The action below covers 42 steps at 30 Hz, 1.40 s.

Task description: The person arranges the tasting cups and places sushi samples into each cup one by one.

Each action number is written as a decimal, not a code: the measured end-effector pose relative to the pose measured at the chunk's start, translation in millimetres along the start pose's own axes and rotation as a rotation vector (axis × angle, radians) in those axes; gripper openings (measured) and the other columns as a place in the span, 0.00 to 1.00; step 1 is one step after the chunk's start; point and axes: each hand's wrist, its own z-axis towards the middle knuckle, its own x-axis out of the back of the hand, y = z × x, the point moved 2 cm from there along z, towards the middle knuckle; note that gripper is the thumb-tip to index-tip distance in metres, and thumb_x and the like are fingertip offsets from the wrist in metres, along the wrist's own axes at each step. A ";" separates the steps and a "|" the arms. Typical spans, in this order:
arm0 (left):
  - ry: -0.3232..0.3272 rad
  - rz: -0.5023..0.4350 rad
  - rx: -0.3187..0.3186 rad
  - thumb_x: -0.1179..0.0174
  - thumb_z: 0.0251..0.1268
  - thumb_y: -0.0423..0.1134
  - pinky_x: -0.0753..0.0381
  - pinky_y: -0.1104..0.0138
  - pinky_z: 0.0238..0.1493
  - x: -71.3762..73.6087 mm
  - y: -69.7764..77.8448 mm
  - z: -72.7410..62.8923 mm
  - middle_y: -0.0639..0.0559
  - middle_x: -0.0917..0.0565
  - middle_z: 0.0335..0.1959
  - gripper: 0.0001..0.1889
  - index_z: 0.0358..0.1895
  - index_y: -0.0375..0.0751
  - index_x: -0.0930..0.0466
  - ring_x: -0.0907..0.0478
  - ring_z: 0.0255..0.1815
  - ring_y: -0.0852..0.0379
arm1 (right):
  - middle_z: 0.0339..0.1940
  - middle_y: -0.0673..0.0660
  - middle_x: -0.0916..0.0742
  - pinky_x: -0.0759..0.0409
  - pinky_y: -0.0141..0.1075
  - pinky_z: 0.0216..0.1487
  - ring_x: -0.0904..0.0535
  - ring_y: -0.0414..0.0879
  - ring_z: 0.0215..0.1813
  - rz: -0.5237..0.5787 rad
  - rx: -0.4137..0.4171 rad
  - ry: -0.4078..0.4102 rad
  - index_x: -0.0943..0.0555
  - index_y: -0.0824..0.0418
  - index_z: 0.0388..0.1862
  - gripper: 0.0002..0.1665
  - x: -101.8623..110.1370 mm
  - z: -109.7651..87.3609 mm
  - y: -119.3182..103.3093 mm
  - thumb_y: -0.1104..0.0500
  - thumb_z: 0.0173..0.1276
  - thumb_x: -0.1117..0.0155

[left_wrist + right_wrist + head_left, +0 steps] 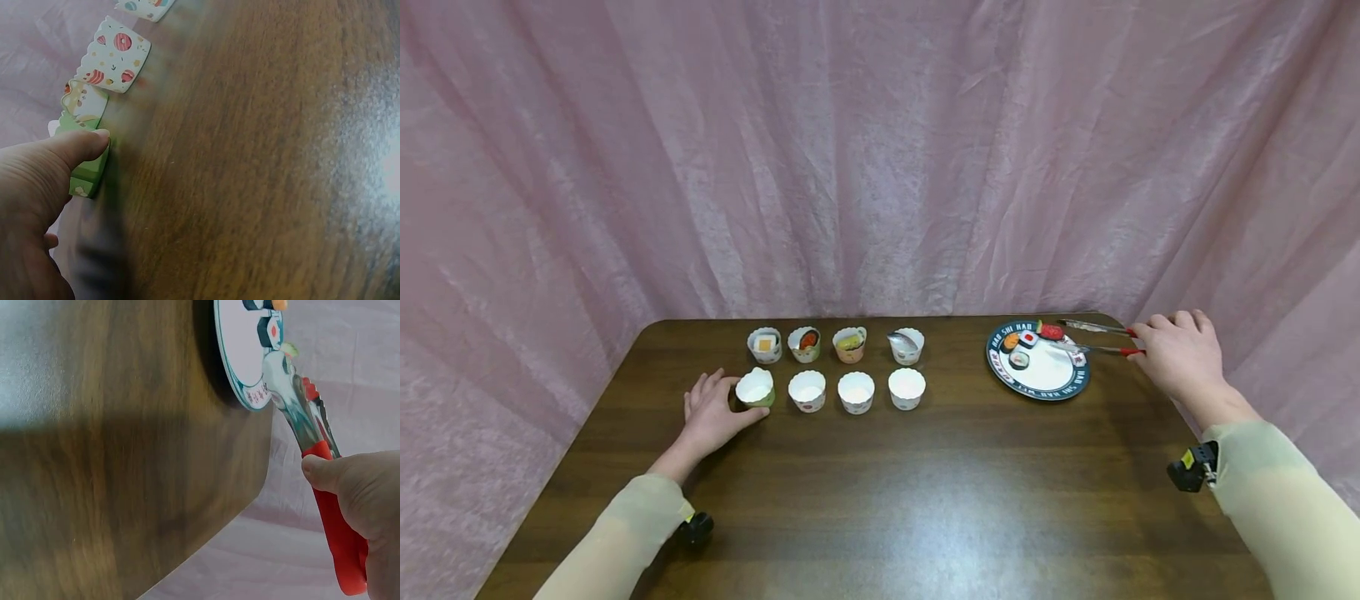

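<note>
At the left end of the front row, my left hand holds a green paper cup, its thumb against the near side. In the left wrist view the thumb presses the green wall; the other fingers are mostly hidden. My right hand grips metal tongs by their red handles. The tongs' arms stand apart at the right side of a blue-rimmed white plate, close to a red sushi piece. Whether they touch it I cannot tell. Several other sushi pieces lie on the plate's left part.
Beside the green cup stand white-lined paper cups in a row. The back row's cups hold food pieces, and a silvery piece leans in the rightmost. The brown table meets a pink curtain behind.
</note>
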 end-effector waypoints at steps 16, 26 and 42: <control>0.002 -0.009 0.001 0.25 0.56 0.57 0.67 0.29 0.70 -2.9 4.2 -0.6 0.24 0.44 0.76 0.44 0.67 0.29 0.31 0.59 0.78 0.24 | 0.45 0.68 0.17 0.50 0.70 0.69 0.30 0.72 0.53 -0.023 -0.017 -0.003 0.18 0.70 0.52 0.24 -7.9 17.9 -7.1 0.60 0.59 0.25; -0.003 -0.009 -0.007 0.25 0.56 0.56 0.67 0.28 0.70 -3.2 0.6 3.5 0.23 0.45 0.77 0.44 0.68 0.30 0.32 0.59 0.78 0.23 | 0.43 0.67 0.17 0.45 0.68 0.66 0.29 0.70 0.49 -0.037 -0.012 0.004 0.17 0.68 0.49 0.21 -8.7 19.0 -7.5 0.60 0.59 0.25; 0.003 -0.020 -0.012 0.24 0.56 0.57 0.68 0.28 0.70 -1.3 -2.5 1.6 0.23 0.45 0.76 0.44 0.66 0.29 0.31 0.59 0.78 0.23 | 0.42 0.63 0.16 0.42 0.66 0.64 0.28 0.67 0.47 -0.042 0.016 0.081 0.15 0.66 0.50 0.22 -1.8 13.2 -11.9 0.61 0.57 0.23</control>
